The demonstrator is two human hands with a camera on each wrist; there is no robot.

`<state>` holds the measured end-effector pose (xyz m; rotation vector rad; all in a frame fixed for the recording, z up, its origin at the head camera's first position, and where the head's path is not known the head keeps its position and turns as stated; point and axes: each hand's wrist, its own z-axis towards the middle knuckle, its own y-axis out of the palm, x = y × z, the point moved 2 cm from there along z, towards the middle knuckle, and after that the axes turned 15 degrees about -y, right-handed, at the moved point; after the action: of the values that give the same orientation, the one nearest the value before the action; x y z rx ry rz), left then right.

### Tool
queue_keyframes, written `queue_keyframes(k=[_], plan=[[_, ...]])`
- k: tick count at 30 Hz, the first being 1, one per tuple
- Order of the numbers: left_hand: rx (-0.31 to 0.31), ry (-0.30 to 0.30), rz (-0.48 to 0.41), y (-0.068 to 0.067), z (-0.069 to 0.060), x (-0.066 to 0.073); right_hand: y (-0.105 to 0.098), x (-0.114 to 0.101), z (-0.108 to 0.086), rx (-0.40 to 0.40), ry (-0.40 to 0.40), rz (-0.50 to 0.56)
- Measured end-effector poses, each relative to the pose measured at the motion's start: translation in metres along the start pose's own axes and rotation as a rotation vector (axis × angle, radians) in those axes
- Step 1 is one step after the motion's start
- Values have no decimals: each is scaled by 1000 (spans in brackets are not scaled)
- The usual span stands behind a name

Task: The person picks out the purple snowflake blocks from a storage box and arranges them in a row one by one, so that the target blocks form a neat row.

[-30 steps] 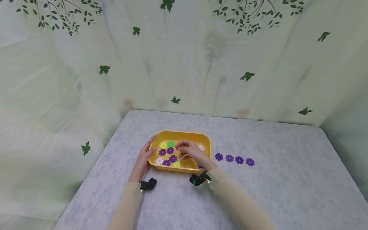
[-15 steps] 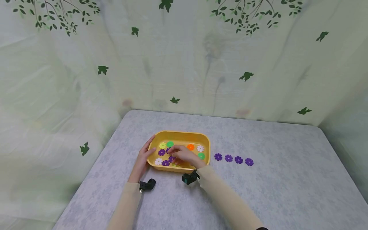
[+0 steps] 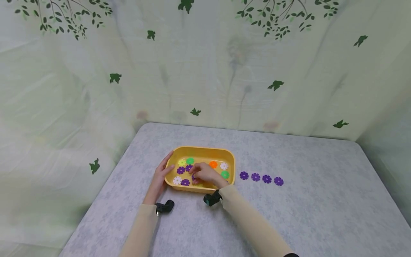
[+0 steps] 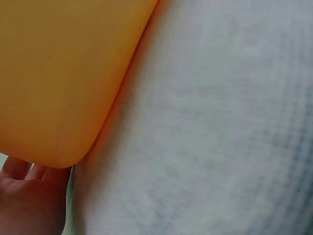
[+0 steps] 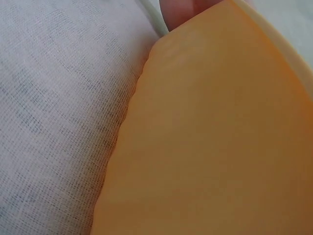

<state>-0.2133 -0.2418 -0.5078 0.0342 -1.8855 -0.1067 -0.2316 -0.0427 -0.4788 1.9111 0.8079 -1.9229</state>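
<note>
A yellow plastic tray holds several notched, flower-shaped discs in purple, white, yellow, green and orange. My left hand grips its left end, thumb over the rim and fingers along the outer wall; in the left wrist view, part of that hand shows under the tray's corner. Inside the tray, my right hand has its thumb and fingertips curled at a purple disc, mostly covered by the fingers. Two more purple discs, one of them a purple disc, lie just left of those fingers. The right wrist view shows mainly the tray's outer wall.
Right of the tray, several purple discs lie in a row on the grey table, ending with a purple disc. An orange disc and a green disc lie at the tray's right. A leaf-patterned curtain hangs behind the table.
My right hand has moved left and down inside the tray, its fingers closing at a purple disc. The orange and green discs at the right came into view. My left hand stays on the tray.
</note>
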Motion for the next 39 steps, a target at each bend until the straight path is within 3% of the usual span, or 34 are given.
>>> queue_keyframes(k=[10, 18, 23, 31, 39], plan=[[-1, -1, -12, 0, 0, 0, -19, 3, -9, 73, -75, -64], [6, -6, -9, 0, -2, 1, -58, -7, -29, 139, -128, 107], [14, -16, -9, 0, -2, 1, -86, -13, -46, 190, -152, 125], [17, -12, -6, 1, -2, 1, -140, -3, -85, 286, -176, 70], [20, 0, -3, 1, 0, -1, -186, 24, -136, 405, -149, 47]])
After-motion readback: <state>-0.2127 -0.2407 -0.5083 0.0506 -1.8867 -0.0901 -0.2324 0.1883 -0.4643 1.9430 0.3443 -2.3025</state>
